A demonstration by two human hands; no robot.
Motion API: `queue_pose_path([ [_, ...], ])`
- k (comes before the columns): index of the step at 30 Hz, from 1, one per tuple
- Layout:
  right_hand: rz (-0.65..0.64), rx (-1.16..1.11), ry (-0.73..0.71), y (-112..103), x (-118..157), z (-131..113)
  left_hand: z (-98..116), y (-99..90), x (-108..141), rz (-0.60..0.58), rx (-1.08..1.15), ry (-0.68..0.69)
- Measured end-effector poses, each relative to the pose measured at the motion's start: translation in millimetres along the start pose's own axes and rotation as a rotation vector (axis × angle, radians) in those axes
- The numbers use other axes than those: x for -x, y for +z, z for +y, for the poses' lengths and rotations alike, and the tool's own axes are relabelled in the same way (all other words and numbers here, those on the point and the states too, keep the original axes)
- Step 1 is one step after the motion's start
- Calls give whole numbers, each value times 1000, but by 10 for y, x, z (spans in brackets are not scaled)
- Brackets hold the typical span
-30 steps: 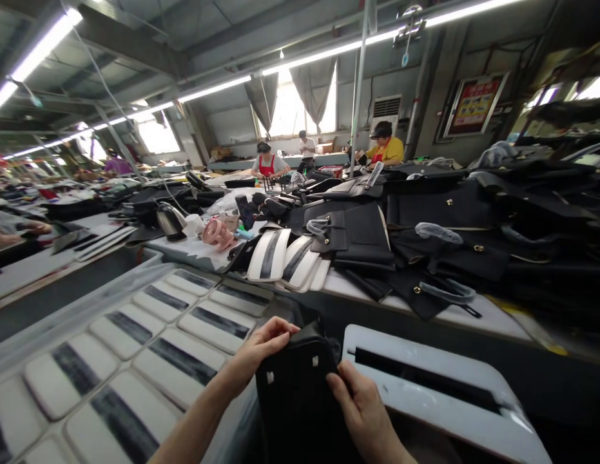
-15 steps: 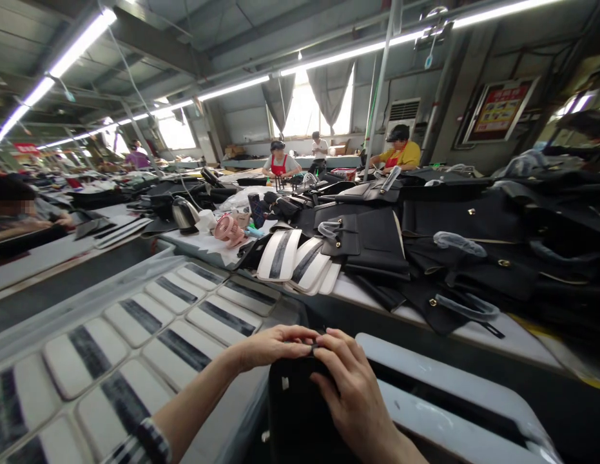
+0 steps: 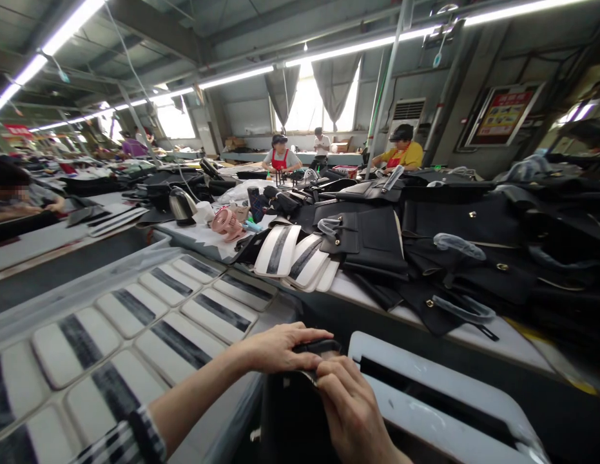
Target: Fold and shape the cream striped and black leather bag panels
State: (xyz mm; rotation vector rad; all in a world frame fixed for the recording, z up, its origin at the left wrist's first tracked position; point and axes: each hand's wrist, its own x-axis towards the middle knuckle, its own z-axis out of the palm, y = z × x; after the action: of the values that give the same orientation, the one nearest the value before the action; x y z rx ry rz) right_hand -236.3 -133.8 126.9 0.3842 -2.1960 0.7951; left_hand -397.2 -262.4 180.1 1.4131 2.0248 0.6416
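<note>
Low in the middle, a dark black bag piece (image 3: pixel 294 425) stands in front of me, its lower part in shadow. My left hand (image 3: pixel 283 347) lies across its far top edge, fingers reaching to the right, gripping a folded black part between thumb and fingers. My right hand (image 3: pixel 350 399) is closed on the same edge from the right, fingertips pinching it near a pale strip. Both hands are close together, with a bit of the black fold (image 3: pixel 323 347) showing between them. What lies under the right fingers is hidden.
On my left is a tray (image 3: pixel 261 351) of several white panels (image 3: pixel 174 341) with dark stripes. A pale blue slotted board (image 3: pixel 439 386) is at right. The bench ahead carries black bags (image 3: pixel 362 238), striped panels (image 3: pixel 278 250), a pink fan (image 3: pixel 226 222) and a kettle (image 3: pixel 181 205). Several people work beyond.
My right hand has closed from a looser hold into a pinch and dropped slightly. The black edge has been folded up, showing more between my hands. The view has shifted slightly.
</note>
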Motion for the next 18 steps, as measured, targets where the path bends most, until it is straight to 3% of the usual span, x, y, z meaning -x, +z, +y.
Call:
queue_pose_path([
  [6, -33, 46, 193, 11, 2, -67, 43, 35, -17, -23, 18, 25],
  [9, -61, 31, 212, -8, 7, -72, 56, 53, -26, -42, -23, 41],
  [15, -147, 42, -54, -126, 143, -114, 21, 112, 22, -13, -36, 63],
  [18, -249, 120, -175, -246, 230, -139, 31, 156, 40, -14, -42, 98],
])
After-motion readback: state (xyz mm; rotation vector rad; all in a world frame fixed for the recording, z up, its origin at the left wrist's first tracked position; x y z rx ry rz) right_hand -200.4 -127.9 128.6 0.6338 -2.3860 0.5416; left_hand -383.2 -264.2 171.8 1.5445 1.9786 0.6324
